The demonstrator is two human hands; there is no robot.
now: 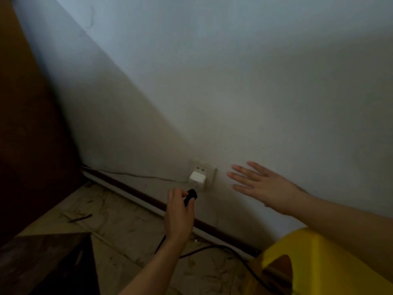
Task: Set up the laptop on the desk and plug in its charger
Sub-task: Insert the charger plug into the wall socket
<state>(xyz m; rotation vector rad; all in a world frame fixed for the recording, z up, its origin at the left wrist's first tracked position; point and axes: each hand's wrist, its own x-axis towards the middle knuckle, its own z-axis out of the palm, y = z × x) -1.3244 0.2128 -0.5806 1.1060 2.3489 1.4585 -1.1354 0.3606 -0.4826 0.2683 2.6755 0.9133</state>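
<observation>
We are holding the black charger plug [191, 196] in our left hand [179, 216] — fingers curled and pinching it — just below the white wall socket [202, 174], at its lower edge. A white adapter [197, 177] is already sitting in that socket. Our right hand [258, 184] is lying flat on the white wall [255, 81] beside the socket, fingers spread. The black cable [212, 249] is trailing over the tiled floor [127, 231] towards a yellow plastic stool [314, 262] — the laptop is not showing here.

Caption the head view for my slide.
Left hand brings black plug to wall socket; right hand flat on wall.
</observation>
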